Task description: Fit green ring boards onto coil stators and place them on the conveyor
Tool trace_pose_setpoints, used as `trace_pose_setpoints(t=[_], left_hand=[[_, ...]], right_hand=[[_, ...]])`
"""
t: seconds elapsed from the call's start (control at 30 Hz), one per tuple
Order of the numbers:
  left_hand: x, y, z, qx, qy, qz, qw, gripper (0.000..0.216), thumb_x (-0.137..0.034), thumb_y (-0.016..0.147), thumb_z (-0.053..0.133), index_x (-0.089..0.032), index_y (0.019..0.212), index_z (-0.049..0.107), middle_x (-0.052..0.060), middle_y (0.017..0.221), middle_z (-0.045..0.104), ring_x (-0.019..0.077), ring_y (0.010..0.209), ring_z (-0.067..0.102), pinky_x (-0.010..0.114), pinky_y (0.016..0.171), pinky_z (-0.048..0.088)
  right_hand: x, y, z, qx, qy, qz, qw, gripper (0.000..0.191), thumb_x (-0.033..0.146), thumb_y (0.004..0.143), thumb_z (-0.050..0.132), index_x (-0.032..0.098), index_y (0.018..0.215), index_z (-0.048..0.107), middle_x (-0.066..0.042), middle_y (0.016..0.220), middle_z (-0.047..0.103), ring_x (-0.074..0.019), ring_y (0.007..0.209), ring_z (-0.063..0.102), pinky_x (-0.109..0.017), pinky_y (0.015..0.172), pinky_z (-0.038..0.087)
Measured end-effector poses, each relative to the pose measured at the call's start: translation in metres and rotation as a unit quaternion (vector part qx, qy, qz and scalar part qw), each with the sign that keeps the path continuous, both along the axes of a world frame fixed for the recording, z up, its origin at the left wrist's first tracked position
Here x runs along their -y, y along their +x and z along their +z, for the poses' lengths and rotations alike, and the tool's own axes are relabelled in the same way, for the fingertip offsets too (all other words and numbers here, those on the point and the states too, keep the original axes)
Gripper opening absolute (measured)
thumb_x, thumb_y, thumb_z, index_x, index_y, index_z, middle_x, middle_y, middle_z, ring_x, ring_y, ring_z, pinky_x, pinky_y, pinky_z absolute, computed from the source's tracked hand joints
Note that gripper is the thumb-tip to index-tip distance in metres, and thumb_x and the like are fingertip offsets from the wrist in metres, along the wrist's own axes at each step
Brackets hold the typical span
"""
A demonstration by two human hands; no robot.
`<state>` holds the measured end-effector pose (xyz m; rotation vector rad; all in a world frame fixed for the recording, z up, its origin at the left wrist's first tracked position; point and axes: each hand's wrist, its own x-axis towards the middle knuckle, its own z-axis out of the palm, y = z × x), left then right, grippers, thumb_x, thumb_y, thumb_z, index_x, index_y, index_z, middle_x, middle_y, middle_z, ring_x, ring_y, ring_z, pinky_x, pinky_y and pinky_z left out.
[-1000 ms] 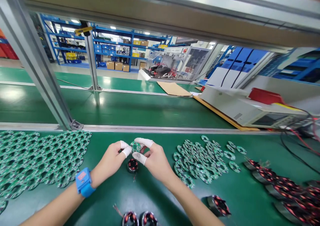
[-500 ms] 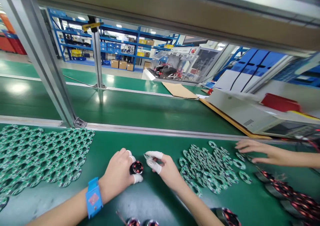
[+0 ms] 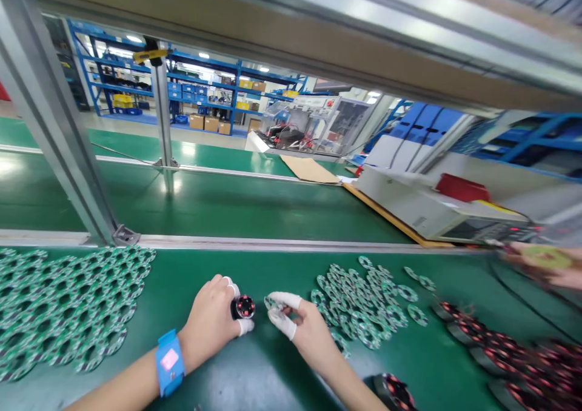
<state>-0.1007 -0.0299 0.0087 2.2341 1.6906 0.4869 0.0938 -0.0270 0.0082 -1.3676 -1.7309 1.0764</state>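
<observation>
My left hand (image 3: 210,311), with white finger cots and a blue wrist strap (image 3: 170,362), is closed around a small motor stator (image 3: 245,307) with a black top and red-copper windings facing up. Just to its right, my right hand (image 3: 313,337) pinches a thin ring-shaped circuit board (image 3: 271,302) between fingertips in white cots. A small gap separates ring and stator. Close by on the right lies a loose pile of green ring-shaped circuit boards (image 3: 364,332). Another stator (image 3: 393,393) stands near my right forearm, partly cut off by the frame.
Green ring boards (image 3: 68,307) lie in rows at the left. More stators (image 3: 495,359) crowd the right side. A co-worker's blurred hand (image 3: 570,276) is at the far right, near a cable. An aluminium post (image 3: 68,114) and rail (image 3: 273,243) frame the green bench.
The co-worker's hand has left the ring pile and is now farther right. My view has turned slightly right. My hands keep hold of the stator and the ring board, still apart.
</observation>
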Motion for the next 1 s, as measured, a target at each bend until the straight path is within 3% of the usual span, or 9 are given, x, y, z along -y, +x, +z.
trace_pose_setpoints(t=[0.07, 0.13, 0.23, 0.43, 0.53, 0.67, 0.8, 0.9, 1.0], left_hand=[[-0.018, 0.015, 0.004, -0.019, 0.021, -0.005, 1.000, 0.023, -0.038, 0.065, 0.068, -0.017, 0.072, 0.060, 0.007, 0.078, 0.060, 0.0238, 0.078, 0.053, 0.032, 0.068, 0.039], [-0.037, 0.034, 0.011, -0.036, 0.039, -0.022, 0.998, 0.022, -0.037, 0.065, 0.066, -0.016, 0.070, 0.060, 0.008, 0.077, 0.060, 0.0248, 0.077, 0.054, 0.032, 0.067, 0.039], [-0.057, 0.065, 0.023, -0.044, 0.071, -0.059, 0.995, 0.017, -0.031, 0.064, 0.063, -0.014, 0.068, 0.061, 0.011, 0.076, 0.061, 0.0262, 0.077, 0.055, 0.033, 0.066, 0.040], [-0.056, 0.095, 0.033, -0.067, 0.113, -0.099, 0.986, 0.012, -0.025, 0.063, 0.059, -0.014, 0.068, 0.061, 0.012, 0.078, 0.062, 0.0271, 0.080, 0.055, 0.033, 0.069, 0.040], [-0.050, 0.088, 0.030, -0.088, 0.111, -0.097, 0.985, 0.012, -0.026, 0.066, 0.058, -0.014, 0.069, 0.061, 0.011, 0.078, 0.062, 0.0261, 0.081, 0.056, 0.033, 0.069, 0.040], [-0.048, 0.062, 0.015, -0.089, 0.075, -0.079, 0.990, 0.022, -0.038, 0.072, 0.057, -0.017, 0.069, 0.060, 0.009, 0.079, 0.062, 0.0251, 0.080, 0.056, 0.032, 0.070, 0.040], [-0.051, 0.036, -0.002, -0.045, 0.039, -0.042, 0.997, 0.033, -0.049, 0.075, 0.053, -0.017, 0.078, 0.061, 0.008, 0.085, 0.063, 0.0260, 0.085, 0.057, 0.032, 0.074, 0.041], [-0.052, 0.026, -0.006, -0.022, 0.023, -0.028, 0.999, 0.038, -0.052, 0.076, 0.053, -0.016, 0.086, 0.061, 0.009, 0.091, 0.063, 0.0271, 0.090, 0.057, 0.033, 0.079, 0.041], [-0.053, 0.023, -0.004, -0.020, 0.007, -0.019, 1.000, 0.043, -0.054, 0.076, 0.052, -0.014, 0.089, 0.061, 0.012, 0.093, 0.062, 0.0286, 0.092, 0.055, 0.035, 0.080, 0.040]], right_hand=[[0.014, 0.013, 0.000, 0.015, 0.024, -0.011, 1.000, 0.040, 0.048, 0.071, 0.062, 0.017, 0.095, 0.068, -0.011, 0.088, 0.067, -0.0225, 0.076, 0.062, -0.033, 0.064, 0.053], [0.027, 0.026, 0.002, 0.038, 0.068, -0.010, 0.997, 0.037, 0.049, 0.073, 0.061, 0.020, 0.095, 0.068, -0.014, 0.108, 0.064, -0.0265, 0.096, 0.060, -0.038, 0.078, 0.051], [0.035, 0.042, 0.008, 0.064, 0.112, 0.014, 0.991, 0.030, 0.046, 0.073, 0.064, 0.021, 0.088, 0.069, -0.015, 0.132, 0.049, -0.0288, 0.123, 0.043, -0.045, 0.100, 0.035], [0.032, 0.051, 0.028, 0.049, 0.110, 0.004, 0.993, 0.019, 0.030, 0.069, 0.070, 0.018, 0.085, 0.069, -0.016, 0.138, 0.042, -0.0266, 0.130, 0.033, -0.044, 0.104, 0.028], [0.045, 0.046, 0.029, 0.046, 0.131, 0.013, 0.990, 0.020, 0.025, 0.065, 0.072, 0.021, 0.085, 0.069, -0.011, 0.136, 0.047, -0.0258, 0.128, 0.037, -0.043, 0.103, 0.028], [0.076, 0.045, 0.014, 0.025, 0.153, 0.062, 0.986, 0.031, 0.037, 0.060, 0.076, 0.025, 0.088, 0.070, -0.007, 0.128, 0.055, -0.0253, 0.120, 0.045, -0.040, 0.100, 0.035], [0.115, 0.071, -0.001, -0.003, 0.166, 0.054, 0.985, 0.029, 0.046, 0.067, 0.070, 0.029, 0.090, 0.071, -0.006, 0.113, 0.064, -0.0242, 0.104, 0.058, -0.037, 0.093, 0.042], [0.145, 0.104, -0.007, -0.011, 0.162, -0.033, 0.986, 0.031, 0.043, 0.073, 0.065, 0.031, 0.101, 0.067, -0.008, 0.108, 0.066, -0.0262, 0.098, 0.061, -0.038, 0.086, 0.048], [0.171, 0.137, -0.015, -0.013, 0.160, -0.190, 0.969, 0.032, 0.034, 0.079, 0.061, 0.032, 0.110, 0.061, -0.010, 0.111, 0.064, -0.0261, 0.096, 0.062, -0.037, 0.078, 0.051]])
